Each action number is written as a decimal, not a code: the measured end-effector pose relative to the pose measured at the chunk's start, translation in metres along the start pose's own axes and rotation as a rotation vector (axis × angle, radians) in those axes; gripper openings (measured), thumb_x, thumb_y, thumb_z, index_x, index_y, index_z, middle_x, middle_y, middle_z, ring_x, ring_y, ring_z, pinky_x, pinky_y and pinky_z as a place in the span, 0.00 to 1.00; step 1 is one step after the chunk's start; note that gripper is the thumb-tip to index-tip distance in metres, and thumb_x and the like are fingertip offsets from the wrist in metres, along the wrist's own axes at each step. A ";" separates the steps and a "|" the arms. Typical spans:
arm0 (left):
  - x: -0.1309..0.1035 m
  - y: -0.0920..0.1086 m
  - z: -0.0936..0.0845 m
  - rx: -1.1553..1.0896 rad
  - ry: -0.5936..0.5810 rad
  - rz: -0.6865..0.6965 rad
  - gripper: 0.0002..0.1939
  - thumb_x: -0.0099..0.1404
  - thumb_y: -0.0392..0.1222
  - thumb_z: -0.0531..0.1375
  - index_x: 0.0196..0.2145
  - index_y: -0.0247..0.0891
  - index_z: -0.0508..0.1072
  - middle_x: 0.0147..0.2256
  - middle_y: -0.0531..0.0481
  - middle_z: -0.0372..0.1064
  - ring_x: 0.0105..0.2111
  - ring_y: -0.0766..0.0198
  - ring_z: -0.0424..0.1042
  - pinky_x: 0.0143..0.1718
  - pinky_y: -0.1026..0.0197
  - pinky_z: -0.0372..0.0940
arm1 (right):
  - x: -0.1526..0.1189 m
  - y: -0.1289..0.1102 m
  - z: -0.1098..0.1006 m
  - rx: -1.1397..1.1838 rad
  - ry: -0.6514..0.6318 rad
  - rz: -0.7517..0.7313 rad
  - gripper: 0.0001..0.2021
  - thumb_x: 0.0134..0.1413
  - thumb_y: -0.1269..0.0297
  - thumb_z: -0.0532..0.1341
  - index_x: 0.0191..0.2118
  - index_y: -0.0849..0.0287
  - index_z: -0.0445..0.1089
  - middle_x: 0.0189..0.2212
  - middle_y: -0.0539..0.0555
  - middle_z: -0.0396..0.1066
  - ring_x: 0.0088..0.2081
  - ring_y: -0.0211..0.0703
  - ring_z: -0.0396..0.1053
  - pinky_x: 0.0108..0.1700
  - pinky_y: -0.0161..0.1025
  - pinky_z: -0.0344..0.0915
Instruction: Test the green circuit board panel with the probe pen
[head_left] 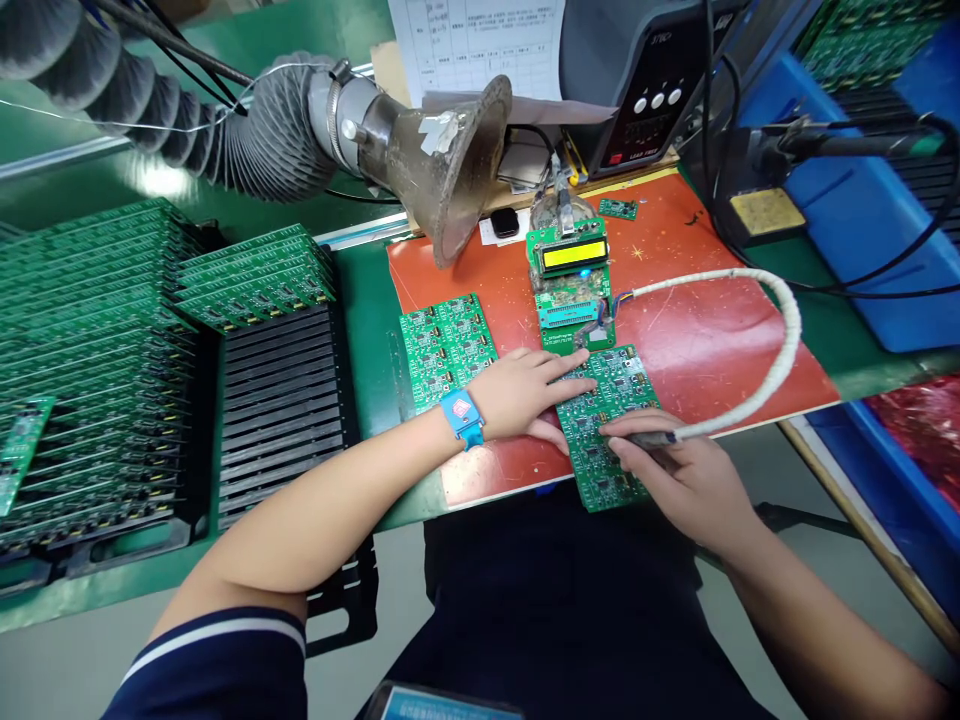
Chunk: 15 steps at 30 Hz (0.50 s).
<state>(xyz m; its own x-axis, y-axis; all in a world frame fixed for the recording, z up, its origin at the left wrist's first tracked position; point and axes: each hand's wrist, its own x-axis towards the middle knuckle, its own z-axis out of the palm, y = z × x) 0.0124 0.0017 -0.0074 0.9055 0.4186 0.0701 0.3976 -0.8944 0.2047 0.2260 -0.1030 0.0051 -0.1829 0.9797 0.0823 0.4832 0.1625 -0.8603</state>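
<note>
A green circuit board panel (pixel 604 480) lies on the red mat (pixel 750 350), its near end reaching past the table edge. My left hand (pixel 517 392), with a blue wrist strap (pixel 463 415), rests flat at the panel's left edge, fingers spread and tips on the board. In a pinch, my right hand (pixel 697 485) grips a dark probe (pixel 651 438) over the panel's right part; whether its tip touches cannot be made out. A white wrapped cable (pixel 784 330) runs from the probe to a programmer board (pixel 551 298) with a lit yellow display (pixel 574 255).
Another panel (pixel 442 350) lies left of my hand. Racks of upright boards (pixel 90 370) and a black slotted rack (pixel 281 400) stand further left. A fume extraction funnel (pixel 457 165) hangs above the mat. Behind are a soldering station (pixel 637 100) and a blue bin (pixel 847 220).
</note>
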 end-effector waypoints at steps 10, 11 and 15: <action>0.000 -0.001 0.001 0.004 0.006 0.006 0.41 0.60 0.71 0.48 0.60 0.40 0.60 0.63 0.40 0.50 0.53 0.51 0.63 0.48 0.52 0.61 | 0.001 0.000 0.001 -0.080 0.001 -0.098 0.04 0.60 0.65 0.58 0.39 0.56 0.70 0.36 0.54 0.72 0.42 0.46 0.71 0.44 0.43 0.70; 0.000 -0.001 0.001 0.005 0.008 0.006 0.40 0.60 0.71 0.48 0.60 0.40 0.60 0.63 0.40 0.50 0.53 0.51 0.63 0.48 0.52 0.61 | 0.001 0.000 0.001 -0.092 0.000 -0.110 0.04 0.60 0.66 0.59 0.39 0.55 0.70 0.36 0.54 0.72 0.42 0.46 0.71 0.44 0.43 0.70; 0.000 -0.001 0.001 0.009 0.015 0.013 0.40 0.60 0.71 0.47 0.60 0.40 0.60 0.63 0.40 0.51 0.53 0.51 0.63 0.48 0.52 0.60 | 0.001 -0.001 0.002 -0.131 -0.004 -0.148 0.04 0.59 0.68 0.59 0.40 0.55 0.70 0.36 0.54 0.73 0.42 0.45 0.71 0.44 0.43 0.70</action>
<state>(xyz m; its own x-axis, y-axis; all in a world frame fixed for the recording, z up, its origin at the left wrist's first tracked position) 0.0117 0.0026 -0.0091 0.9083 0.4092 0.0870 0.3873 -0.9012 0.1947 0.2237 -0.1020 0.0046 -0.2632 0.9436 0.2009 0.5582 0.3187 -0.7660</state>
